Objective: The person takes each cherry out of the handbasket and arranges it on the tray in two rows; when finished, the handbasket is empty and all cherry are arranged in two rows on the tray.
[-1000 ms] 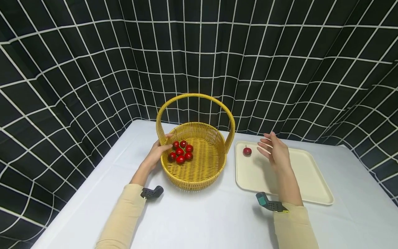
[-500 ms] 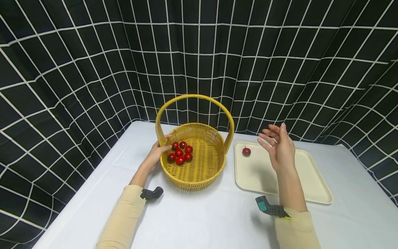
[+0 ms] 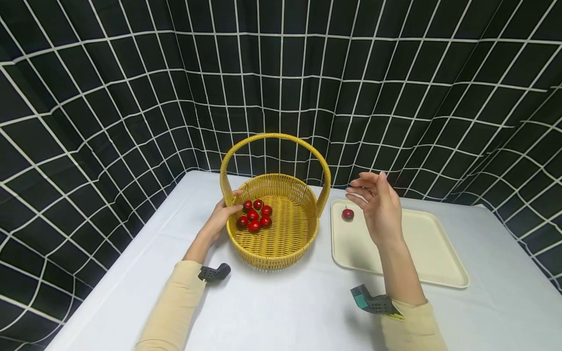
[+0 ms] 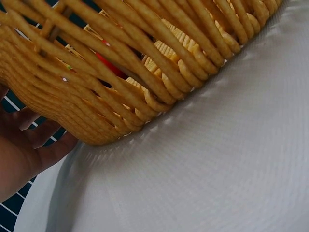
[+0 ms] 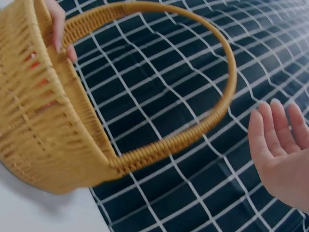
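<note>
My left hand (image 3: 221,214) grips the left rim of a yellow wicker basket (image 3: 272,261) at the foot of its tall arched handle. In the left wrist view its fingers (image 4: 53,147) lie against the woven outer wall. Several red cherries (image 3: 253,214) are clustered on the left of the basket floor. My right hand (image 3: 379,209) is raised above a cream tray (image 3: 439,253), fingers loosely bent, holding nothing. Near the tray's far left corner, a single cherry (image 3: 348,214) lies with its stem up, just left of that hand.
A white cloth (image 3: 281,312) covers the table under the basket and tray. Behind and on both sides hangs a black curtain (image 3: 281,87) with a white grid. The basket's handle (image 3: 276,135) arches high above the table.
Over the last second my right hand rose and drew back to the right, then shifted left toward the single cherry. The left hand, basket and cherries stay in place.
</note>
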### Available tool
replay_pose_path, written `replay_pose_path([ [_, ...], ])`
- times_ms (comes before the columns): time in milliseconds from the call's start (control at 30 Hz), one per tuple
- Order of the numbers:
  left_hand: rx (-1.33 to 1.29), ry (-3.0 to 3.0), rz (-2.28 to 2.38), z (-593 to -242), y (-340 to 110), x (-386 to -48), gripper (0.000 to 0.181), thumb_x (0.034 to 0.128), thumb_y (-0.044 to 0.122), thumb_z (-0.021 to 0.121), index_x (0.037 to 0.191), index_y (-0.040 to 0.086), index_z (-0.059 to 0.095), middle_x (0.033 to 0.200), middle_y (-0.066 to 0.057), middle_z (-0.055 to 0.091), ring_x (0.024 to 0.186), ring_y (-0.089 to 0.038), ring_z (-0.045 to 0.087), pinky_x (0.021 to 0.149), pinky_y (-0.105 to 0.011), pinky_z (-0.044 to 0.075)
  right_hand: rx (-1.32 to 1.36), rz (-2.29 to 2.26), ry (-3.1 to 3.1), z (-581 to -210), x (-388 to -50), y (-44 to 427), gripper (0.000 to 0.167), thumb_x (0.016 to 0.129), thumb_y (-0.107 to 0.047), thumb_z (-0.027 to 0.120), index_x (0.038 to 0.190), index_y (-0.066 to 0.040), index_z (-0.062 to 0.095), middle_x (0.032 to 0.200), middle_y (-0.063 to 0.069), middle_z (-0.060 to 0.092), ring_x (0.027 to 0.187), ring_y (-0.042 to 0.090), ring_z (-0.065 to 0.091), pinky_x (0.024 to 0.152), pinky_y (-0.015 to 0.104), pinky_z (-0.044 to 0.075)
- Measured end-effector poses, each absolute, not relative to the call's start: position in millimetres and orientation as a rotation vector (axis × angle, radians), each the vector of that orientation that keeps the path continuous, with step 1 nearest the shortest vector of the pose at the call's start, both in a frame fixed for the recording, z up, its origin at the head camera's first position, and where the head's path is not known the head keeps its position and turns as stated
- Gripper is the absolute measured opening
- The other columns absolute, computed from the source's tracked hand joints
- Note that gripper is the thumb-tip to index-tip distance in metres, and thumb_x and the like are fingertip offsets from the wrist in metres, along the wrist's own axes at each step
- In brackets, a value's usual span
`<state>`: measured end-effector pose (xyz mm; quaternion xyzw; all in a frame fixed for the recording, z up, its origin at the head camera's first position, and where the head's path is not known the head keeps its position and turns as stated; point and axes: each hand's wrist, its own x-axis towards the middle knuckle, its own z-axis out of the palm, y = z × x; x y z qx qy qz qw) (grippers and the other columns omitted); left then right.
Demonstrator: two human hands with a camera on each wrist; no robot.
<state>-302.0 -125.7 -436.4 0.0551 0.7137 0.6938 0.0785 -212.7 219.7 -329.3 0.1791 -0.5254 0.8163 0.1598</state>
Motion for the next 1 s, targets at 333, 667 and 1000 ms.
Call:
replay_pose_path([
  [333, 0.165, 2.174, 2.085, -445.4, -126.3, -306.3, 0.051, 0.0929, 0.011, 0.051, 0.142, 0.012, 0.04, 0.152, -0.013, 0.029, 0.138, -0.031, 0.024, 0.11, -0.051, 0.02, 0.688, 2.266, -1.803, -336.3, -212.0, 189.2, 0.032, 0.104, -0.027, 0.038, 0.109, -0.004, 0.06, 0.101, 0.011, 0.062, 0.094, 0.022, 0.062, 0.084, 0.035, 0.052],
  [667, 0.189, 2.178, 2.091, -443.6, -126.4, -306.8, 0.052, 0.0926, 0.011, 0.051, 0.143, 0.011, 0.04, 0.152, -0.014, 0.029, 0.139, -0.031, 0.024, 0.11, -0.052, 0.02, 0.657, 2.211, -2.099, -358.0, -222.9, 163.1, 0.045, 0.102, -0.037, 0.041, 0.117, 0.002, 0.056, 0.11, 0.02, 0.058, 0.102, 0.034, 0.059, 0.086, 0.034, 0.051],
  [1000, 0.206, 2.175, 2.106, -444.4, -125.1, -305.0, 0.051, 0.0921, 0.008, 0.051, 0.142, 0.01, 0.041, 0.15, -0.015, 0.032, 0.137, -0.031, 0.026, 0.109, -0.051, 0.022, 0.597, 2.118, -2.386, -385.8, -233.4, 136.2, 0.046, 0.102, -0.034, 0.041, 0.121, 0.006, 0.055, 0.116, 0.022, 0.059, 0.107, 0.035, 0.058, 0.092, 0.038, 0.048],
])
